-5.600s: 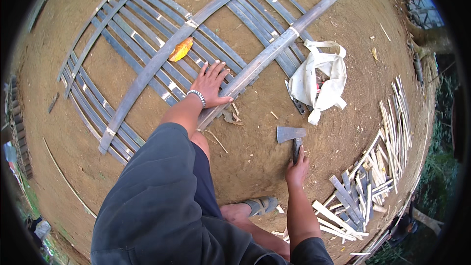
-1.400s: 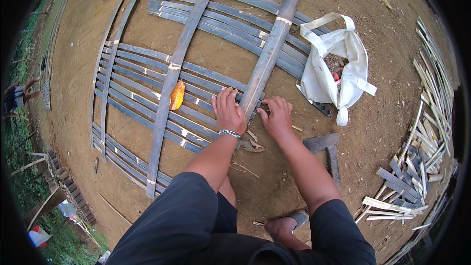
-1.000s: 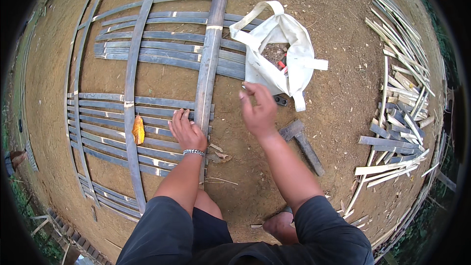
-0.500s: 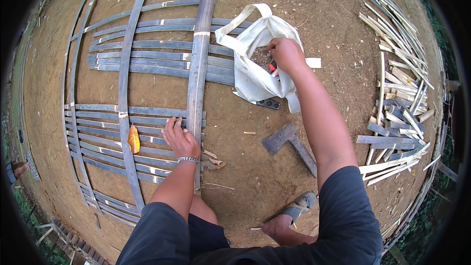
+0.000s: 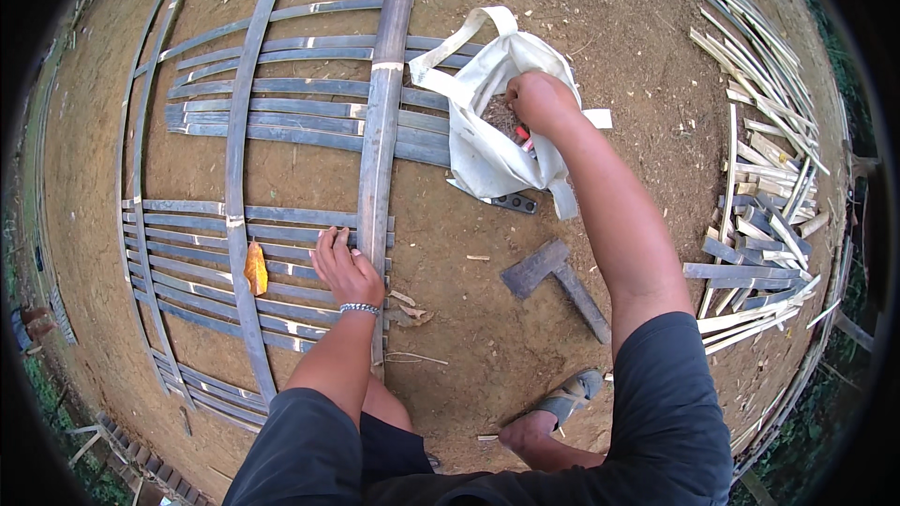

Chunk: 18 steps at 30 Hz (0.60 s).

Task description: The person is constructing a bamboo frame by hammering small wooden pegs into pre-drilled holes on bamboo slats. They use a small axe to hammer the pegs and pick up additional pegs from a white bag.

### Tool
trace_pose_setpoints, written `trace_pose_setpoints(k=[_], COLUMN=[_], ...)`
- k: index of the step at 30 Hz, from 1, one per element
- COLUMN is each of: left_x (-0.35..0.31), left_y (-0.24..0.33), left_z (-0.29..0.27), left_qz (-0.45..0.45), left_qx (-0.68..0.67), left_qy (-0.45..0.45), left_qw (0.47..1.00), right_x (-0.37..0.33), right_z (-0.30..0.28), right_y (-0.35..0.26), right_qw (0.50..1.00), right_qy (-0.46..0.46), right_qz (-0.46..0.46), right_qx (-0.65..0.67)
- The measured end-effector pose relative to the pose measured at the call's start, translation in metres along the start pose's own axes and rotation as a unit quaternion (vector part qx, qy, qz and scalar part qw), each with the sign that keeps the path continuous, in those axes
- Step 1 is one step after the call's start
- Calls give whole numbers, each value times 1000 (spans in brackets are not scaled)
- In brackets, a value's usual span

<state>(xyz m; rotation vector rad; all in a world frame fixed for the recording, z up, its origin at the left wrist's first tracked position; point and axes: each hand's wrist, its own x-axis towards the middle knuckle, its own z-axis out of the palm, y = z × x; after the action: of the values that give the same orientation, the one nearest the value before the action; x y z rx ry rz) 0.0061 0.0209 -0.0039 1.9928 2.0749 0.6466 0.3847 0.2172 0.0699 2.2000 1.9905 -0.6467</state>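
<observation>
Clock directions are taken with twelve o'clock at the far edge of the view. The left hand point(image 5: 347, 267), with a chain bracelet point(image 5: 360, 307) worn at its wrist, is laid flat with its fingers loosely spread over a lower group of dark slats point(image 5: 187, 234), right beside a thick pole point(image 5: 382, 112); nothing is seen to be gripped by it. The right hand point(image 5: 546, 105) is dipped, knuckles up, into the mouth of a white bag point(image 5: 476, 157), which is set between one and two o'clock from the left hand. Its fingertips are hidden, so whether anything is held cannot be told. A red object point(image 5: 523, 134) is seen inside the bag, and a dark piece with holes point(image 5: 514, 202) is partly covered by its near edge. At three o'clock from the left hand an axe point(image 5: 539, 267) is laid on bare ground, its handle pointed toward five o'clock. At nine o'clock a yellow-orange leaf point(image 5: 256, 268) is seen, beside a flat crosspiece point(image 5: 242, 131). Split strips point(image 5: 750, 178) are heaped at about three o'clock from the bag.
</observation>
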Motion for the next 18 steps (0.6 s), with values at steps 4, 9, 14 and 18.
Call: trace_pose_setpoints(k=[4, 9, 14, 18], left_x=[1, 1, 2, 1], left_y=[1, 1, 2, 0], left_z=[-2, -3, -2, -4], left_qz=[-3, -2, -3, -1], left_qx=[2, 4, 8, 9], left_qy=[-6, -4, -9, -9], left_qw=[1000, 1000, 1000, 1000], right_x=[-3, 8, 33, 34], right_z=[-12, -15, 1, 5], right_y=[-1, -26, -29, -24], right_qw=[998, 985, 999, 998], right_qy=[-30, 104, -1, -20], right_qz=[-8, -94, -42, -65], right_qx=[56, 99, 30, 13])
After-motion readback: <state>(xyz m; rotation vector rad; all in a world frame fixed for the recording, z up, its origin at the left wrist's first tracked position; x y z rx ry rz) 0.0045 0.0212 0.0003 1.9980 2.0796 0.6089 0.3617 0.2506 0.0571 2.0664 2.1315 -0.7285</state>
